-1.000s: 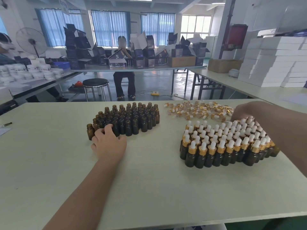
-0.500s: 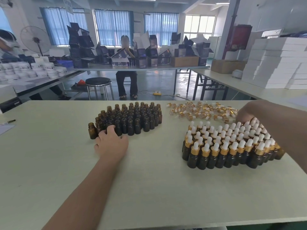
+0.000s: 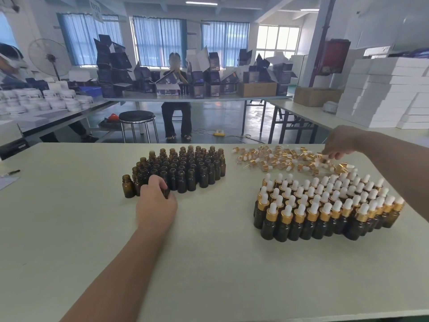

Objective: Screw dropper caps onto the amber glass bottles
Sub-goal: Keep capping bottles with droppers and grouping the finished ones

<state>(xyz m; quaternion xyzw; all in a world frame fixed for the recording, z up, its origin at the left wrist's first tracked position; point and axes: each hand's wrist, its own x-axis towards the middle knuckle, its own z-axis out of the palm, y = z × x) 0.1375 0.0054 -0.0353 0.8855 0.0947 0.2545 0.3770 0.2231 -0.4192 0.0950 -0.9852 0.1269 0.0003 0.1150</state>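
Note:
A cluster of open amber bottles [image 3: 185, 166] stands at the middle left of the pale table [image 3: 209, 263]. My left hand [image 3: 155, 202] is at the cluster's front edge, fingers curled round one bottle that is mostly hidden. One bottle [image 3: 128, 186] stands alone to the left of it. Loose gold-and-white dropper caps [image 3: 274, 159] lie in a pile at the back. My right hand [image 3: 340, 142] is over the right end of that pile and pinches a blurred dropper cap [image 3: 322, 161]. Capped bottles [image 3: 325, 205] stand packed together at the right.
A pen [image 3: 12, 172] and a sheet of paper [image 3: 7, 182] lie at the table's left edge. Beyond the table are a black stool [image 3: 137, 117], a seated person at another table, and stacked white boxes [image 3: 390, 94] at the right.
My right hand has risen from beside the capped bottles to the cap pile's right end, with a cap in its fingers. My left hand has stayed at the open bottles' front edge.

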